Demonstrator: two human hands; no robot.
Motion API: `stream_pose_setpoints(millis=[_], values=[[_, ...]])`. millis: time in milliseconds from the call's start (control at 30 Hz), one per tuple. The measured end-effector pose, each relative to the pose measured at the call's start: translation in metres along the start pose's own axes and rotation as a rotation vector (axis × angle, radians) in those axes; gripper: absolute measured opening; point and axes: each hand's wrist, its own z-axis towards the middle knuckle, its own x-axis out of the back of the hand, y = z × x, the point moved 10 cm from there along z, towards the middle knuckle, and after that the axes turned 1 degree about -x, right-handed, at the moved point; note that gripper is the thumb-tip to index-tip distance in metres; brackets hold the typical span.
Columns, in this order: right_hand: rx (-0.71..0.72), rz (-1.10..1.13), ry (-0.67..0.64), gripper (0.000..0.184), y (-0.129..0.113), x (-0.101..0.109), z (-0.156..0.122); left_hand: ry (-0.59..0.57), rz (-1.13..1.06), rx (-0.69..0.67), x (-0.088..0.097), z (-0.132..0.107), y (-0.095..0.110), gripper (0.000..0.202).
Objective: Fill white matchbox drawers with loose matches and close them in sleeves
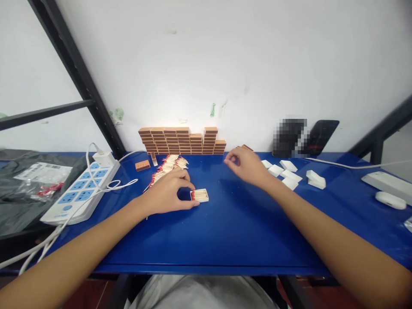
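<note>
Steady the tray (204, 200), with matches (201, 194) inside, flat near the middle of the desk (209, 244), with fingers of the left hand (169, 191) clamped across its 9 o'clock end; press gently to avoid bowing the walls. Hold the right hand (247, 165) clear at 2 o'clock, with fingertips curled close; cannot tell whether gripping anything. Note pile (165, 169) at 10, stack (182, 143) at 11, spare trays (291, 176) near 3.

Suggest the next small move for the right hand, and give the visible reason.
The right hand should probably take the brown matchbox sleeve behind it: it looks empty, while the tray between the left hand's fingertips holds matches, uncovered.
</note>
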Motion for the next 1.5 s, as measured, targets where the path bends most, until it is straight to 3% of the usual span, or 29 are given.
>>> stream_pose_setpoints(millis=[100, 233, 367, 500, 800, 933, 1067, 1200, 1333, 1500], values=[[-0.120, -0.140, 0.139, 0.022, 0.053, 0.022, 0.013, -0.014, -0.011, -0.014, -0.003, 0.000, -0.001, 0.031], [-0.148, -0.218, 0.127, 0.021, 0.086, 0.017, 0.018, -0.007, -0.012, -0.023, -0.002, 0.000, -0.001, 0.030], [-0.160, -0.218, 0.087, 0.017, 0.093, 0.003, 0.017, 0.014, -0.025, -0.018, 0.002, 0.000, -0.001, 0.031], [-0.185, -0.254, 0.130, 0.026, 0.096, 0.002, 0.017, 0.018, -0.028, -0.027, 0.002, 0.000, 0.000, 0.030], [-0.229, -0.232, 0.064, 0.028, 0.101, -0.008, 0.018, 0.018, 0.013, -0.031, -0.001, 0.000, -0.002, 0.033], [-0.166, -0.184, 0.022, 0.036, 0.091, -0.013, 0.016, 0.072, 0.020, -0.028, 0.005, 0.001, -0.003, 0.032], [-0.145, -0.148, -0.048, 0.031, 0.075, -0.020, 0.014, 0.155, 0.058, 0.025, 0.017, 0.001, -0.008, 0.036], [-0.054, 0.186, -0.144, 0.042, 0.033, -0.022, 0.007, 0.192, 0.113, 0.086, 0.025, 0.000, -0.016, 0.035], [0.039, 0.527, -0.362, 0.056, -0.020, -0.029, -0.011, 0.214, 0.121, 0.140, 0.028, 0.000, -0.025, 0.032], [0.066, 0.618, -0.394, 0.049, -0.042, -0.027, -0.019, 0.228, 0.083, 0.135, 0.027, 0.000, -0.029, 0.033]])
